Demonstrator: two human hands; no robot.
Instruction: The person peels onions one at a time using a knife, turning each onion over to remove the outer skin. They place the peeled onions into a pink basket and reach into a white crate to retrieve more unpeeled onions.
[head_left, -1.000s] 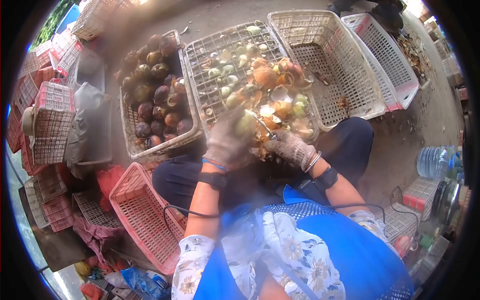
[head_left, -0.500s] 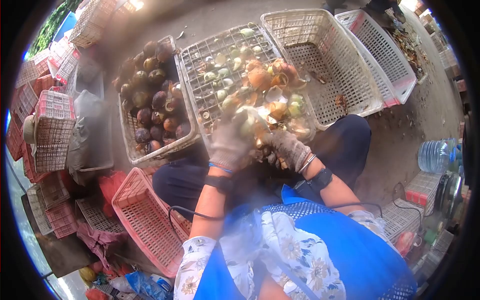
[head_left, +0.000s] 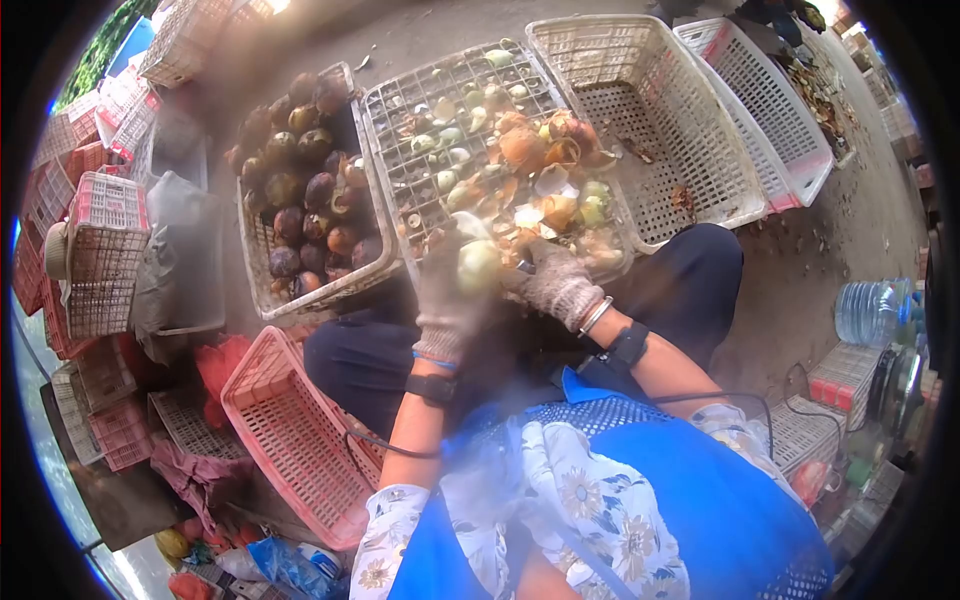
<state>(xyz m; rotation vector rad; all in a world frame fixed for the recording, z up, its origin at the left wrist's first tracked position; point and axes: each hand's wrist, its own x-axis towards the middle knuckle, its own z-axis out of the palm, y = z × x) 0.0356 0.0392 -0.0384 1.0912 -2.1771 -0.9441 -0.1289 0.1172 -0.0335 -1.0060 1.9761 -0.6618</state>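
Note:
My left hand point(head_left: 445, 295), in a pale knitted work glove, is closed around a pale peeled onion point(head_left: 479, 265). Close to its right, my gloved right hand point(head_left: 560, 287) has its fingers curled, and a small dark, shiny thing shows at the fingertips; blur hides its kind. Both hands are at the near edge of an upturned grid-bottomed crate point(head_left: 385, 130). Onion skins point(head_left: 555, 212), loose and papery, are heaped on the crate beside pale peeled onions point(head_left: 450, 160). On the left, dark unpeeled onions point(head_left: 318, 190) fill another crate point(head_left: 262, 290).
To the right stand a deep off-white crate point(head_left: 700, 190) with scraps inside and a tilted crate point(head_left: 770, 110). A pink crate point(head_left: 285, 440) lies by my left leg. Stacked crates point(head_left: 105, 250) line the far left. A water bottle point(head_left: 868, 310) is at the right.
My left hand has drawn slightly nearer with the pale onion, which shows more plainly. My right hand has turned and shifted a little left and up.

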